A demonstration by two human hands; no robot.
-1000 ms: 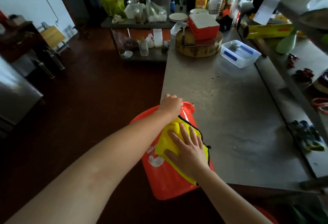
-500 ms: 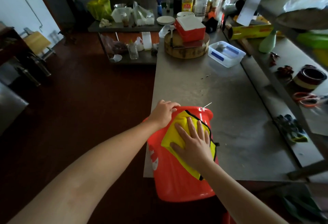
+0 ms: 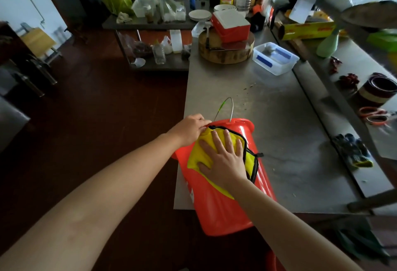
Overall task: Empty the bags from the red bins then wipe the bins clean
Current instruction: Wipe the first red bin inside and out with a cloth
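A red plastic bin lies tipped on its side over the near left corner of the steel table, rim pointing away from me, its wire handle sticking up. My left hand grips the bin's rim on the left side. My right hand lies flat, fingers spread, pressing a yellow cloth with black trim against the bin's upper side. No bag shows in the bin; its inside is hidden.
On the table's far end stand a round wooden block bearing a red box and a clear lidded tub. Gloves, scissors and a bowl lie along the right ledge. A cluttered shelf rack stands behind; dark floor lies left.
My right hand and the cloth have slid up the bin's side toward the rim. The wire handle now stands up. The camera view has shifted left and closer.
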